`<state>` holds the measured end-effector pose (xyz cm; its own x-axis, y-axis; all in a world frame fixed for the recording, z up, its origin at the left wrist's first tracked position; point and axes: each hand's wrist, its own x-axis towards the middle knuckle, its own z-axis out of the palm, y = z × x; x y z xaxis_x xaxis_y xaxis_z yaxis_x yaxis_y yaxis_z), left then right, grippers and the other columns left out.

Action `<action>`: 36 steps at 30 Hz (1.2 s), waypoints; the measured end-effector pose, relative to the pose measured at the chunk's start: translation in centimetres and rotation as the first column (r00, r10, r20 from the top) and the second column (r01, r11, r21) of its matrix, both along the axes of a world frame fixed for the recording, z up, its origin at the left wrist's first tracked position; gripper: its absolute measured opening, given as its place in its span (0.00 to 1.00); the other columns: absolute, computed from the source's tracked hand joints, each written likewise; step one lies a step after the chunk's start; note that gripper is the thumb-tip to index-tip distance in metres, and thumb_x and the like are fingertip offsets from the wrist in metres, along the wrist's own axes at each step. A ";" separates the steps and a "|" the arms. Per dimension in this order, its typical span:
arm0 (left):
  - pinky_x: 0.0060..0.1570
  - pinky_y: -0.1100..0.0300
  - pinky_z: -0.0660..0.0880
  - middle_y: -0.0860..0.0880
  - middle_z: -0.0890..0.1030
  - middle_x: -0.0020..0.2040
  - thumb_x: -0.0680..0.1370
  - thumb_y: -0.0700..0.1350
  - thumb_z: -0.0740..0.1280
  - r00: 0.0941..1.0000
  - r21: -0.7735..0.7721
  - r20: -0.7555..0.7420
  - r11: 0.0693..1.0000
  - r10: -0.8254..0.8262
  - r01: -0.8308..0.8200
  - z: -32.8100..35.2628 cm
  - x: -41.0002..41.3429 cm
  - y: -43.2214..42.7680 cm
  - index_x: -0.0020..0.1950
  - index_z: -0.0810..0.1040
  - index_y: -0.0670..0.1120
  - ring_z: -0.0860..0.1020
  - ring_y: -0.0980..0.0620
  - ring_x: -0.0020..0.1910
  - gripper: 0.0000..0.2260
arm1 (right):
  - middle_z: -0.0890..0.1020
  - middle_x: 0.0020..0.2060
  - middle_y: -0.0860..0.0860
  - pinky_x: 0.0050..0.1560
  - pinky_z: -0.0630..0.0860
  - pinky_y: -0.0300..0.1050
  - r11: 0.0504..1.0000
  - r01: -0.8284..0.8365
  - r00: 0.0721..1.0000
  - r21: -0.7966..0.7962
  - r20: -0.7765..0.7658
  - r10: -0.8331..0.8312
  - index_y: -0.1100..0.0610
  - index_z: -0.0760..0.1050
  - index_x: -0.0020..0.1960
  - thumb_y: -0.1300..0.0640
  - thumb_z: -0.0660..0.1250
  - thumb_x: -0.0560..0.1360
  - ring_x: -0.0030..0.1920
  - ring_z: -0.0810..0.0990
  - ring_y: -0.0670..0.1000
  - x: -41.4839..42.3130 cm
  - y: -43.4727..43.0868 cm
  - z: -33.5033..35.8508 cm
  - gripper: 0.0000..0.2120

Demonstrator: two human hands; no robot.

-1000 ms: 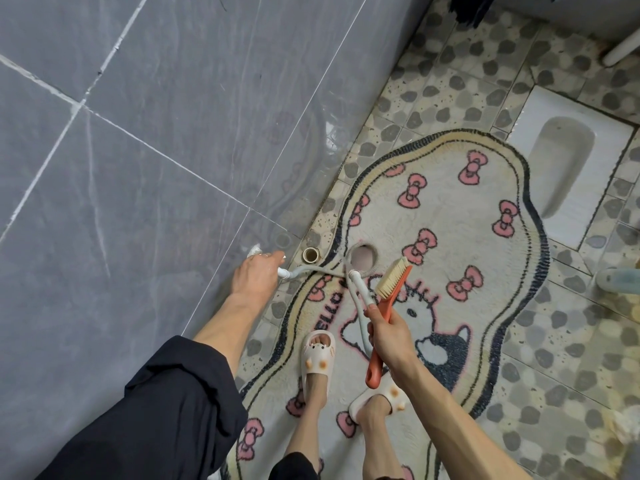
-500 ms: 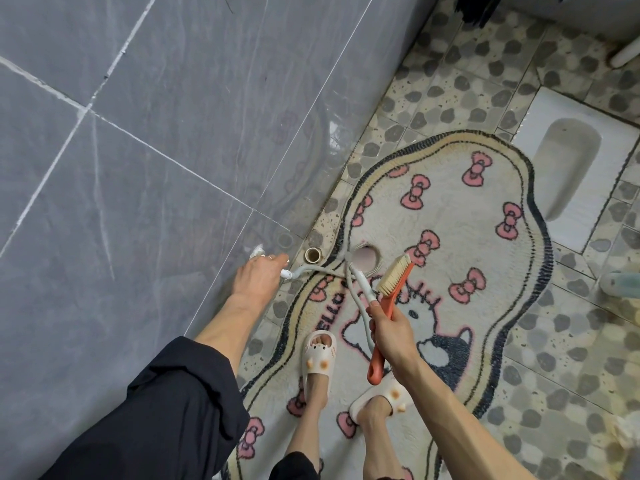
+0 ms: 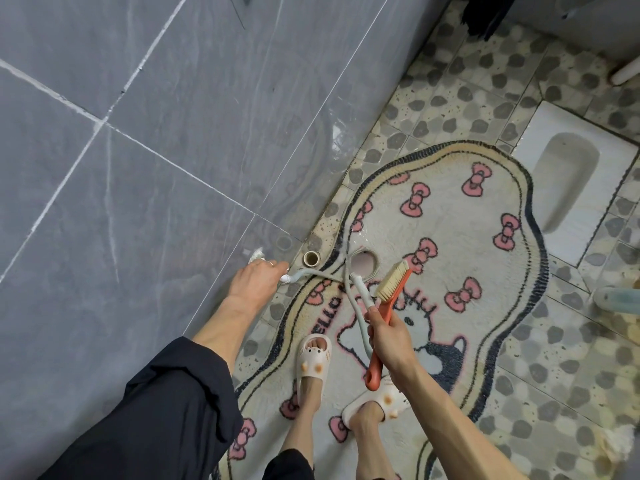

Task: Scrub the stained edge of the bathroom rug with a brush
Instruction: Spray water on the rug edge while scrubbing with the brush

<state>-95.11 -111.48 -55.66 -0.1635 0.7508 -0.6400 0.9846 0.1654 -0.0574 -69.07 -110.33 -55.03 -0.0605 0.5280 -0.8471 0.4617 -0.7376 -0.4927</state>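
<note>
Orange-handled brush (image 3: 389,289) and hose (image 3: 360,289) were kept gripped together in the right hand (image 3: 388,337) above the rug (image 3: 485,265) at centre frame, the left hand (image 3: 254,282) curled on the wall tap (image 3: 257,255), unmoved, so scrubbing was judged unstarted.

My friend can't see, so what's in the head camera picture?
A person's right hand holds an orange-handled brush and the end of a grey hose above a bathroom rug with pink bows. The left hand is at the hose's wall end.
</note>
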 end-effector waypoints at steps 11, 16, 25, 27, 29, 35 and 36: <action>0.77 0.49 0.57 0.43 0.60 0.80 0.83 0.41 0.61 0.909 0.045 0.138 0.914 0.394 -0.403 1.8 2.5 0.7 0.80 0.60 0.52 0.58 0.43 0.79 0.26 | 0.75 0.35 0.53 0.40 0.73 0.47 0.995 -0.096 0.995 0.007 0.027 0.096 0.58 0.71 0.44 0.45 0.60 0.82 0.35 0.74 0.52 0.5 2.6 3.9 0.17; 0.63 0.52 0.74 0.45 0.79 0.66 0.83 0.52 0.60 0.419 -0.183 0.447 0.539 0.791 -0.822 6.7 9.0 3.2 0.69 0.76 0.47 0.77 0.43 0.62 0.17 | 0.77 0.35 0.52 0.40 0.74 0.47 0.979 -0.202 0.979 0.001 -0.038 0.201 0.56 0.73 0.46 0.48 0.61 0.82 0.34 0.74 0.50 0.8 4.7 7.9 0.13; 0.42 0.59 0.73 0.46 0.81 0.59 0.82 0.56 0.63 -0.360 -0.581 0.417 -0.060 0.835 -0.812 11.3 16.4 8.0 0.58 0.76 0.48 0.79 0.48 0.51 0.13 | 0.76 0.36 0.51 0.32 0.72 0.35 0.895 -0.445 0.883 0.007 -0.164 0.440 0.54 0.73 0.49 0.45 0.62 0.82 0.33 0.74 0.46 4.2 8.7 12.4 0.13; 0.37 0.60 0.74 0.46 0.83 0.55 0.82 0.54 0.63 -0.472 -0.597 0.418 -0.157 0.776 -0.787 12.1 17.9 7.9 0.60 0.78 0.47 0.81 0.47 0.50 0.13 | 0.79 0.37 0.50 0.34 0.73 0.35 0.845 -0.534 0.836 -0.012 -0.158 0.526 0.53 0.75 0.53 0.44 0.61 0.82 0.34 0.76 0.45 5.6 9.6 13.9 0.13; 0.37 0.55 0.81 0.44 0.83 0.46 0.84 0.48 0.60 -0.603 -0.638 0.416 -0.254 0.681 -0.727 13.4 19.2 7.3 0.59 0.78 0.45 0.81 0.46 0.42 0.10 | 0.83 0.42 0.48 0.41 0.75 0.38 0.805 -0.593 0.799 -0.021 -0.137 0.586 0.51 0.78 0.56 0.44 0.62 0.81 0.38 0.80 0.44 6.8 10.4 15.6 0.12; 0.44 0.53 0.78 0.46 0.81 0.42 0.83 0.45 0.60 -0.495 -0.486 0.490 -0.246 0.717 -0.838 17.9 19.7 4.8 0.59 0.79 0.44 0.78 0.49 0.38 0.11 | 0.83 0.39 0.54 0.34 0.76 0.45 0.758 -0.650 0.760 -0.044 -0.024 0.650 0.58 0.76 0.52 0.54 0.63 0.80 0.36 0.80 0.52 6.7 14.4 19.0 0.08; 0.42 0.55 0.75 0.46 0.81 0.41 0.83 0.45 0.59 -0.428 -0.444 0.497 -0.202 0.755 -0.873 18.3 19.4 4.2 0.59 0.79 0.44 0.77 0.49 0.38 0.11 | 0.82 0.39 0.54 0.31 0.74 0.43 0.754 -0.655 0.755 -0.037 -0.004 0.656 0.59 0.75 0.52 0.56 0.62 0.81 0.35 0.80 0.53 6.2 15.1 19.9 0.07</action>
